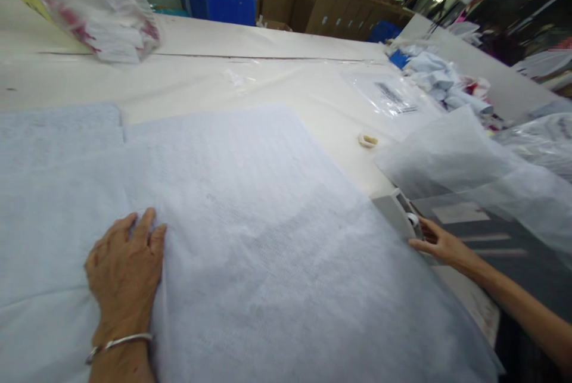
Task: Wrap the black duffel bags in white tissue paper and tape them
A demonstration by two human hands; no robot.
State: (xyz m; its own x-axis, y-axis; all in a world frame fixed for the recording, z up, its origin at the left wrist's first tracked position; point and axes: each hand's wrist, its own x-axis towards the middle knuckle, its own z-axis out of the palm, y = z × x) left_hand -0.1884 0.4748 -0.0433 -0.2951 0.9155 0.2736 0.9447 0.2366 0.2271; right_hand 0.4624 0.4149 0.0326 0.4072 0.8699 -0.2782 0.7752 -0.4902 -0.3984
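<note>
Spreading wide, pale bluish sheet (250, 222), (faintly wrinkled)

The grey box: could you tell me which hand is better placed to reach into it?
Probably the right hand: it's at the grey box, while the left hand rests on the pale sheet.

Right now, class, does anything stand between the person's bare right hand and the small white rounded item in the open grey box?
Nothing visible does: the right hand is at the open grey box, its fingers close beside the small white rounded item; whether they touch it is unclear.
</note>
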